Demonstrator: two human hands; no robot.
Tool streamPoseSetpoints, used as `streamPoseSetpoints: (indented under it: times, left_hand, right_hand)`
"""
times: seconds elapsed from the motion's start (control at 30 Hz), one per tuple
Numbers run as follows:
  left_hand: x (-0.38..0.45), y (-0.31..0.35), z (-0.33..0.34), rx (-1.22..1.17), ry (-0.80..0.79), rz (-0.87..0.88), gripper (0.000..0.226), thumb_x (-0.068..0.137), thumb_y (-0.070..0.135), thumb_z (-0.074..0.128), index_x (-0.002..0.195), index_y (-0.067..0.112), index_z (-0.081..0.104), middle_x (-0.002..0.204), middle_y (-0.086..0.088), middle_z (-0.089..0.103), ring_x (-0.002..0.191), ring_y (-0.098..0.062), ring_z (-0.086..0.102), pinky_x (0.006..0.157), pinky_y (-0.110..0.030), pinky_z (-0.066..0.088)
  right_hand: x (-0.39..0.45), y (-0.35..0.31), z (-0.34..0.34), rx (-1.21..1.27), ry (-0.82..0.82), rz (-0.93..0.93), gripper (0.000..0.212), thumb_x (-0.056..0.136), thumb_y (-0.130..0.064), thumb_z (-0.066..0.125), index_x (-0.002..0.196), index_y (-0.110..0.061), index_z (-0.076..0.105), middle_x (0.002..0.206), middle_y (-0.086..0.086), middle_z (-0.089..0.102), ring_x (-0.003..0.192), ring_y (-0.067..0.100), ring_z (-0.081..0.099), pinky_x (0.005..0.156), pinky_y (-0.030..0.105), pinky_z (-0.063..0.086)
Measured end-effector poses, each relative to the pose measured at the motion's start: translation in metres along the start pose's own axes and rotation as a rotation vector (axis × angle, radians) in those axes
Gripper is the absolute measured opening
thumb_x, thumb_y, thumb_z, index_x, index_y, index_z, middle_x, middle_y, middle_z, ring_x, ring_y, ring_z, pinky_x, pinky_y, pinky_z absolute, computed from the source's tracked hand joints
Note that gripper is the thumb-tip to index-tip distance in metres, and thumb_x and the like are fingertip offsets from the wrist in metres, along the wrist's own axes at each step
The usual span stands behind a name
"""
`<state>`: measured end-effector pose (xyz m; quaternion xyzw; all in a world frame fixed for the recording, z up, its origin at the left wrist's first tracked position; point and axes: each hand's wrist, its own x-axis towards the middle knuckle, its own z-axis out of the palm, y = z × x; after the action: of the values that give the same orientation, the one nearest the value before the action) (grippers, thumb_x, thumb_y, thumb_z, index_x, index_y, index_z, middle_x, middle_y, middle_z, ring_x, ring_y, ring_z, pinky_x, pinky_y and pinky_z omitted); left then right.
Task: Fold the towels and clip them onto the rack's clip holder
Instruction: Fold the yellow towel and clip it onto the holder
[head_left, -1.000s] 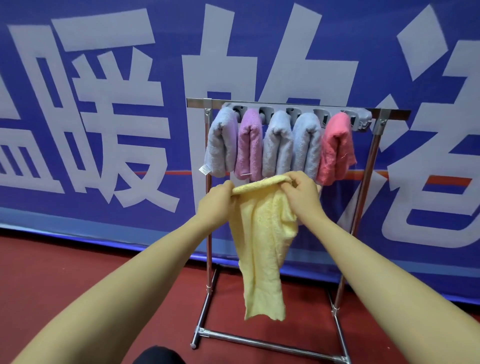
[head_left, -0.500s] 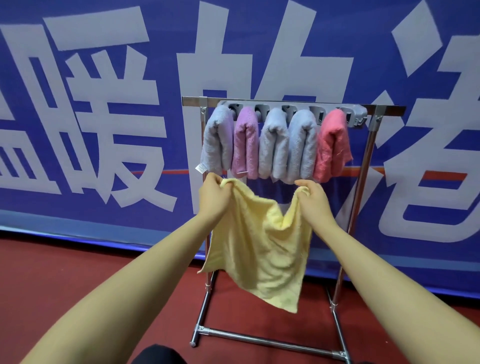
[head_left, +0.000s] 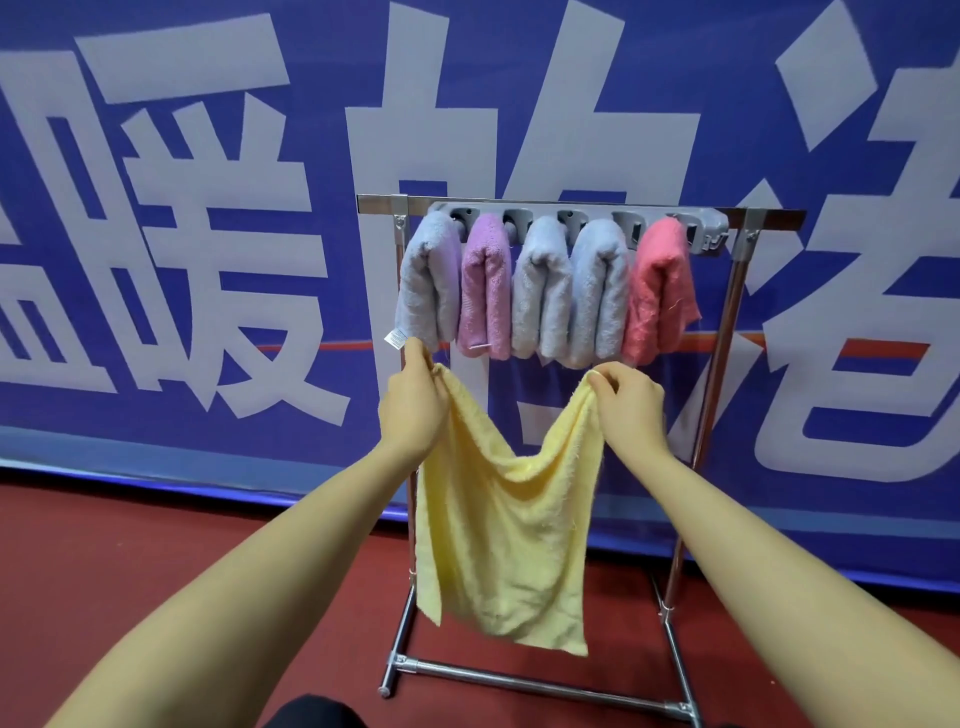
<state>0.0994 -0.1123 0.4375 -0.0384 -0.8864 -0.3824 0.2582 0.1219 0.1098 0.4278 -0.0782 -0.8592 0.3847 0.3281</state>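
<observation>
Yellow towel (head_left: 506, 525), left hand (head_left: 415, 402), right hand (head_left: 631, 402) pinching

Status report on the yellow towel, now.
Left hand and right hand each pinch a top corner of the yellow towel. Towel hangs open, unfolded. Five folded towels on clip holder; far-right clip looks free.

blue banner (head_left: 156, 234): large white chinese characters, "暖" readable; towel tag (head_left: 396, 339) illegible.

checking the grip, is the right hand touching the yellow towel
Touching: the head view shows the right hand pinching the yellow towel's upper corner.
</observation>
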Motion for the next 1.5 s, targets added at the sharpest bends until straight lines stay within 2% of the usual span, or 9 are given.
streamPoseSetpoints:
  times: [0.17,0.33,0.5,0.63,0.73,0.93,1.1,1.27,1.5]
  left_hand:
    - [0.000,-0.002,-0.001,0.308,0.005,0.122,0.021,0.090,0.001,0.034,0.108,0.011,0.038,0.064,-0.008,0.049,0.058,-0.029,0.045,0.046,-0.030,0.025]
    - [0.009,-0.010,0.002,-0.159,0.021,-0.100,0.035,0.092,0.002,0.033,0.101,0.015,0.064,0.091,-0.007,0.066,0.070,-0.019,0.056,0.055,-0.025,0.043]
    - [0.019,-0.012,-0.006,-0.267,0.073,-0.272,0.050,0.084,-0.011,0.030,0.104,0.010,0.071,0.105,-0.010,0.068,0.079,-0.013,0.054,0.063,-0.021,0.042]
    - [0.023,-0.014,-0.007,-0.289,0.136,-0.306,0.054,0.083,-0.010,0.032,0.118,0.013,0.066,0.124,-0.007,0.062,0.109,-0.020,0.055,0.085,-0.023,0.041]
    - [0.024,-0.015,-0.008,-0.210,0.198,-0.287,0.037,0.093,0.009,0.041,0.115,0.020,0.067,0.115,-0.003,0.067,0.114,-0.023,0.051,0.106,-0.035,0.028]
    - [0.022,-0.017,-0.008,-0.387,0.220,-0.336,0.032,0.095,0.008,0.043,0.116,0.015,0.067,0.110,-0.003,0.068,0.090,-0.013,0.056,0.078,-0.024,0.043]
    - [0.028,-0.022,-0.005,-0.339,0.209,-0.375,0.057,0.085,-0.010,0.032,0.123,0.019,0.062,0.126,-0.001,0.061,0.110,-0.023,0.057,0.077,-0.028,0.048]
    - [0.030,-0.014,-0.012,-0.178,0.228,-0.397,0.043,0.085,-0.003,0.037,0.108,0.014,0.069,0.113,-0.006,0.065,0.109,-0.030,0.053,0.103,-0.041,0.038]
    - [0.028,-0.010,-0.013,0.170,-0.046,-0.369,0.003,0.082,0.002,0.047,0.084,0.004,0.048,0.119,-0.021,0.043,0.109,-0.037,0.042,0.101,-0.041,0.032]
  right_hand:
    - [0.002,-0.004,0.001,0.044,0.044,0.046,0.020,0.096,-0.021,0.043,0.099,-0.015,0.061,0.092,0.004,0.064,0.086,0.022,0.057,0.069,0.030,0.038]
    - [0.007,-0.002,-0.004,0.371,0.183,0.186,0.012,0.093,-0.009,0.043,0.091,-0.017,0.053,0.079,-0.002,0.056,0.080,0.016,0.053,0.073,0.031,0.043]
    - [0.020,0.000,-0.010,0.511,0.212,0.310,0.037,0.085,0.001,0.040,0.090,-0.029,0.063,0.105,0.003,0.063,0.097,0.019,0.060,0.091,0.036,0.051]
    - [0.023,-0.001,-0.013,0.223,0.172,0.223,0.048,0.081,0.011,0.037,0.119,-0.008,0.058,0.125,0.010,0.038,0.105,0.018,0.047,0.099,0.016,0.030]
    - [0.022,0.003,-0.017,0.011,0.164,0.093,0.037,0.084,0.011,0.039,0.113,0.001,0.059,0.122,0.019,0.038,0.108,0.030,0.046,0.091,0.013,0.026]
    - [0.027,0.003,-0.021,-0.032,0.210,0.172,0.034,0.093,-0.005,0.034,0.104,-0.015,0.064,0.110,0.014,0.055,0.094,0.029,0.051,0.076,0.031,0.038]
    - [0.033,0.003,-0.023,0.242,0.286,0.274,0.028,0.094,-0.005,0.040,0.108,-0.017,0.061,0.108,0.005,0.059,0.095,0.018,0.052,0.077,0.028,0.039]
    - [0.043,0.001,-0.021,0.337,0.247,0.378,0.032,0.087,-0.003,0.036,0.095,-0.015,0.064,0.108,0.008,0.065,0.089,0.022,0.055,0.075,0.032,0.044]
    - [0.042,0.000,-0.024,0.015,-0.054,0.244,0.043,0.079,-0.001,0.050,0.121,-0.009,0.054,0.129,0.014,0.035,0.108,0.026,0.046,0.094,0.027,0.040]
